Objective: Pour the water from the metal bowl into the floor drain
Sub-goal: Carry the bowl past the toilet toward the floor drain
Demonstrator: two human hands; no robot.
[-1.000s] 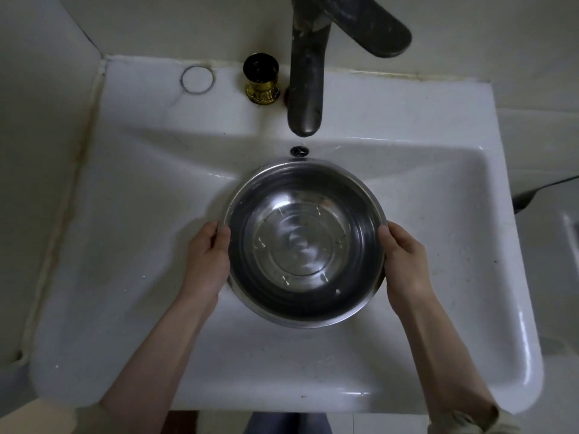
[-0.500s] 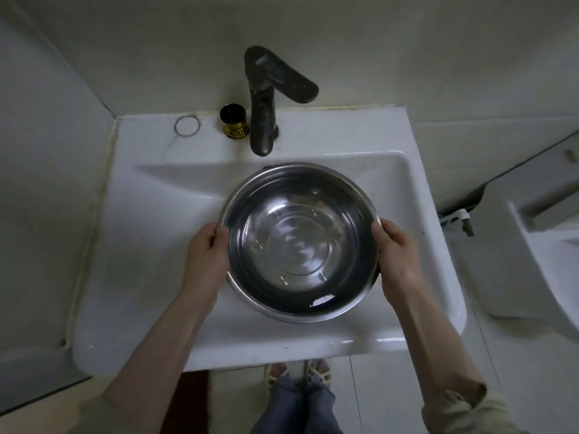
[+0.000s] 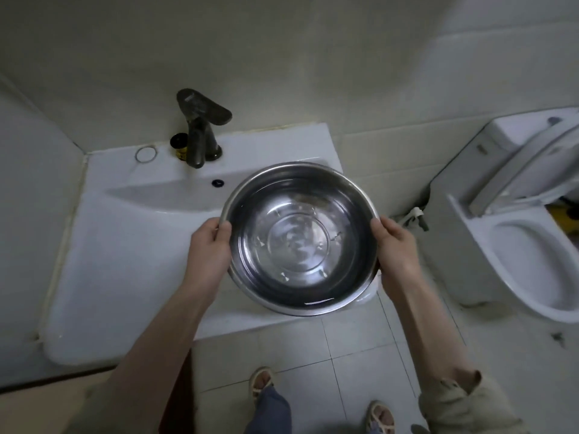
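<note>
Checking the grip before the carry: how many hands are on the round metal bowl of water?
2. The left hand grips the left rim of the round metal bowl, and the right hand grips the right rim. Fingers under the bowl are hidden.

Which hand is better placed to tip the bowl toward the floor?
Right hand: it grips the metal bowl on the side over the floor tiles; the left hand is over the sink.

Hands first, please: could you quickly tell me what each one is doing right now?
Left hand: closed on the left rim of the metal bowl, thumb over the edge.
Right hand: closed on the bowl's right rim.
</note>
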